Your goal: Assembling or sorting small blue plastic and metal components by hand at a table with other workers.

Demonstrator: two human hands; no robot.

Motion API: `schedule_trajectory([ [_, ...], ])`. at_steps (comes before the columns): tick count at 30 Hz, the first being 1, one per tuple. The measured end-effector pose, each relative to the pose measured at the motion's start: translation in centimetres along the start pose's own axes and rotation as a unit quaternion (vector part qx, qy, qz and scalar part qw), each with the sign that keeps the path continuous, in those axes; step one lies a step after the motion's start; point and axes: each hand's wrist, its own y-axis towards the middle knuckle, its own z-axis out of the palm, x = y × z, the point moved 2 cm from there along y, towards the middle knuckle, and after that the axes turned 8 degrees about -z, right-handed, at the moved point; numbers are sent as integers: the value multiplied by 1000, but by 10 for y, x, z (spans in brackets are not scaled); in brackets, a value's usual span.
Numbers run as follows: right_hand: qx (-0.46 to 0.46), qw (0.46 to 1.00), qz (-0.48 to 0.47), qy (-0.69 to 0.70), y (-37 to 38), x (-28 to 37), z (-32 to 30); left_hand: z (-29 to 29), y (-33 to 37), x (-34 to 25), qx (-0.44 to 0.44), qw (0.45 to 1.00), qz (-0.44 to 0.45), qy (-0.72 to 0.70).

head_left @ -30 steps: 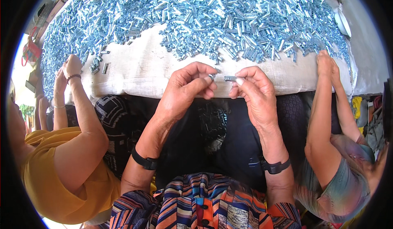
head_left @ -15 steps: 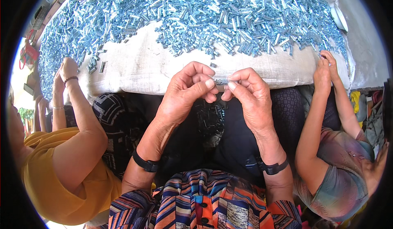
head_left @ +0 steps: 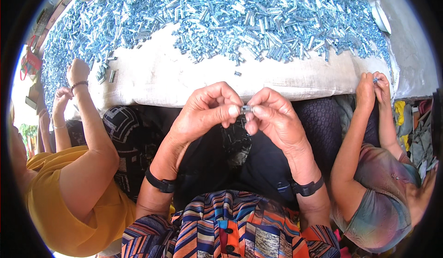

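Between my two hands is a small silvery metal sleeve (head_left: 246,109), lying roughly level in front of the cloth's near edge. My left hand (head_left: 210,108) pinches its left end between thumb and fingers. On the other end, the thumb and fingers of my right hand (head_left: 277,117) are closed. The fingertips cover both ends, so the sleeve's full length is hidden. Beyond my hands, a wide heap of shiny bluish metal sleeves (head_left: 258,23) covers much of the pale woven cloth (head_left: 152,69). One loose sleeve (head_left: 237,73) rests on the cloth just ahead of my fingers.
A person in a mustard top (head_left: 55,202) sits at my left, hands at the heap. On the right, another person in a multicoloured top (head_left: 380,202) holds a small piece. A dark pile of pieces (head_left: 237,142) lies below my hands. A white dish (head_left: 381,18) stands at the far right.
Both my hands have moved slightly down, toward me, with the sleeve now showing more clearly between them. The left neighbour's hands have separated; the right neighbour's have shifted slightly.
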Motion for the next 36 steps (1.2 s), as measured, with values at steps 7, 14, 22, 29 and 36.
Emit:
schedule_trajectory([
  [7,19,994,59,90,-6,-7,4,8,-4,11,14,1000,1,-25],
  [14,-62,847,-62,-524,32,26,-19,-21,-7,-1,-104,972,-48,205],
  [22,-63,607,-204,-765,93,22,-22,-17,39,-5,-230,798,133,541],
  [29,-78,538,-224,-809,100,18,-22,-15,54,0,-232,750,113,609],
  [36,-105,781,-143,-599,61,29,-10,-23,33,-9,-218,897,65,378],
])
